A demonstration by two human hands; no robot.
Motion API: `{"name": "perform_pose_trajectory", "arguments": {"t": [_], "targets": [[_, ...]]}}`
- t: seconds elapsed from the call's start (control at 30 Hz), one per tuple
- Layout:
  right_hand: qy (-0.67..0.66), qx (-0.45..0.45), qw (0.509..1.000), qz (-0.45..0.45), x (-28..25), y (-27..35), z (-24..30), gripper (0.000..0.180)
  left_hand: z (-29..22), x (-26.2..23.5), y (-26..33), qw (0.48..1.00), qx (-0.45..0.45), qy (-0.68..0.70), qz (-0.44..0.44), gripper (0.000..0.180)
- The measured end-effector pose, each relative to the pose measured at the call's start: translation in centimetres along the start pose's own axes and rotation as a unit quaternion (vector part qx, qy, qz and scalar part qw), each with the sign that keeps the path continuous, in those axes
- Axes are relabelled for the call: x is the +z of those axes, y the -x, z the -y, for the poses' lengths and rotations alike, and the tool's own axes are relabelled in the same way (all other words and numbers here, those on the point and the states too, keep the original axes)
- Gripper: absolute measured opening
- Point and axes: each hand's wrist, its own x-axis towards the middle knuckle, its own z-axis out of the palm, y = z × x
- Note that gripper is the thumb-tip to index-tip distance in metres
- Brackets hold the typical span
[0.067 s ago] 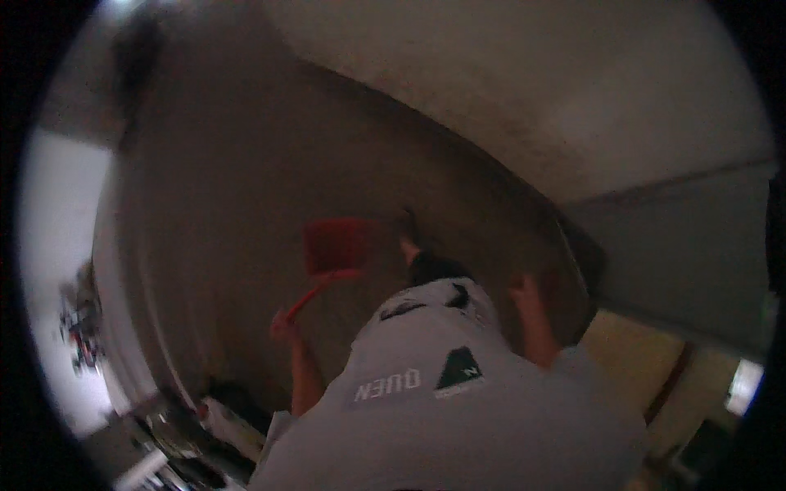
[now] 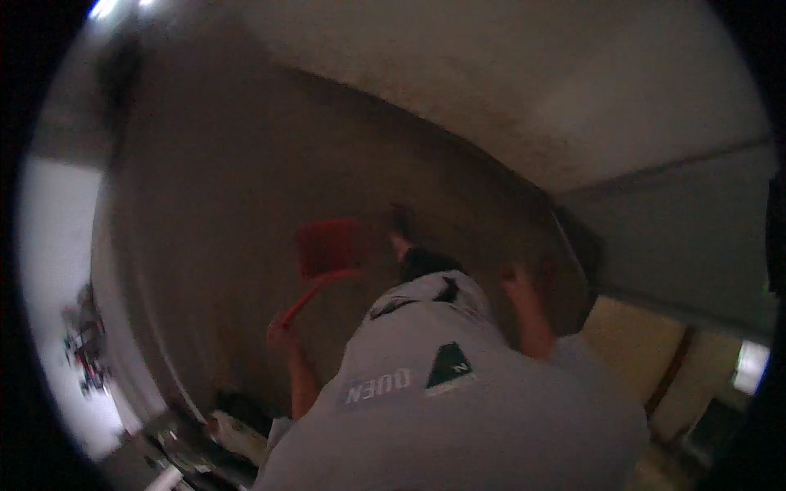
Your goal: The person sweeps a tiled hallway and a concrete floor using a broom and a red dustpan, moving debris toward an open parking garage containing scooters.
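My left hand (image 2: 281,335) is closed around the handle of a red dustpan (image 2: 325,248), whose pan hangs ahead of it above the dim floor. To the right of my body, my right hand (image 2: 516,284) hangs low, and blur smears its fingers. A dark reddish patch shows just beyond it, too unclear to name. Between the hands, one leg in dark shorts and a foot in dark footwear (image 2: 399,219) reach forward.
Brown floor (image 2: 213,204) stretches ahead and left. A stained pale wall (image 2: 491,74) with a dark base runs along the right, meeting a grey panel (image 2: 679,237). Clutter (image 2: 196,446) lies at the lower left, and a bright opening (image 2: 61,245) is at far left.
The view has shifted slightly, so the dustpan and both hands appear a little further left. My left hand keeps its hold on the dustpan.
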Motion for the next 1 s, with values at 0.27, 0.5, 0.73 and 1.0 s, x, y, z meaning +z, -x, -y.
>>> {"name": "perform_pose_trajectory", "arguments": {"t": [0.27,0.5,0.73,1.0], "targets": [[-0.344,0.268,0.898,-0.056,6.9,-8.6,6.3,0.016,-4.2,-4.8,-16.7,0.971,0.074,-0.206,0.100,0.025],[-0.496,0.321,0.794,-0.142,10.2,-15.0,13.0,0.022,-4.1,3.6,-34.8,0.867,-0.385,0.317,0.018,0.028],[-0.074,0.072,0.990,-0.092,12.3,-18.2,21.7,0.018,-4.3,6.7,-49.6,0.946,0.011,0.325,0.011,0.021],[-0.460,0.289,0.839,-0.034,23.4,-28.0,38.6,0.019,-6.1,3.1,-66.7,0.763,-0.227,0.585,0.156,0.023]]}}
